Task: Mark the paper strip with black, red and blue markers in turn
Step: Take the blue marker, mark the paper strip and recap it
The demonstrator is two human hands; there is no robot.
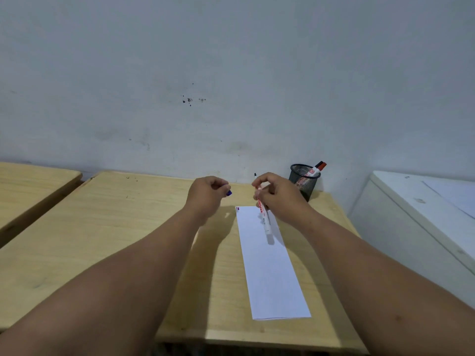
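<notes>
A long white paper strip [270,263] lies on the wooden desk [115,227], with small coloured marks at its far left corner [237,208]. My right hand [277,194] grips a white marker [264,217] above the strip's far end; its dark tip points up past my fingers and its barrel slants down toward me. My left hand [208,194] is closed on a blue cap [228,192], held apart from the marker, to its left.
A black mesh pen holder [304,179] stands at the desk's back right near the wall, with a red-capped marker [317,168] in it. A second desk [33,183] sits to the left. A white cabinet [424,214] stands on the right.
</notes>
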